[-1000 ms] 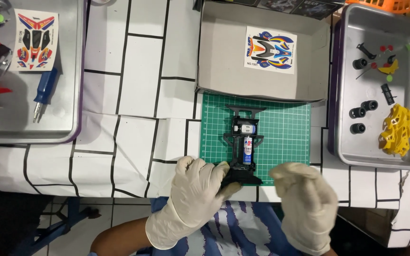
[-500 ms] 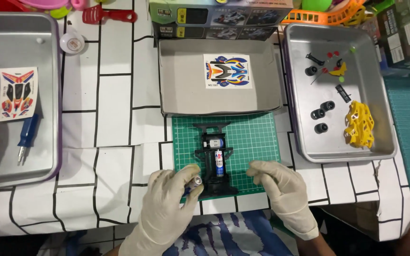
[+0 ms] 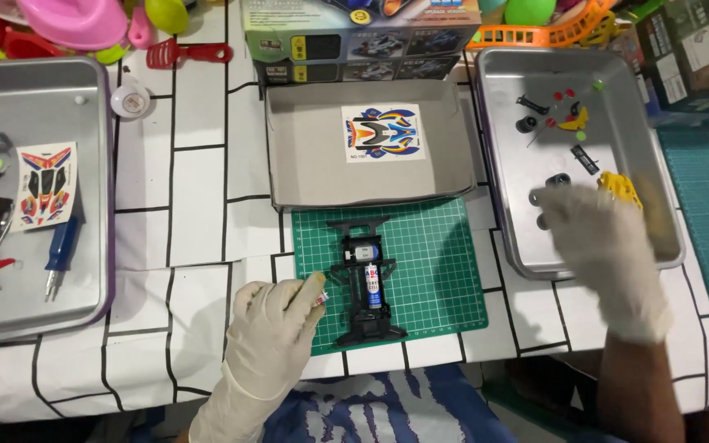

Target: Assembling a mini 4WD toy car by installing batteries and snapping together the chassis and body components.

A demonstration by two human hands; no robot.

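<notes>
At the centre of the frame a black toy car chassis [image 3: 367, 283] lies on a green cutting mat [image 3: 436, 262], a battery seated along its middle; it looks light, stiff and thin-ribbed, probably best held by its long side rails rather than its end bumpers. The gloved left hand [image 3: 276, 328], just left of the chassis at lower centre, pinches a small cylindrical part [image 3: 318, 299], apparently another battery, smooth and likely slippery under latex. The gloved right hand [image 3: 605, 246] is blurred over the metal tray [image 3: 502, 164] at right, beside a yellow part [image 3: 621, 190]; I cannot tell its grip.
</notes>
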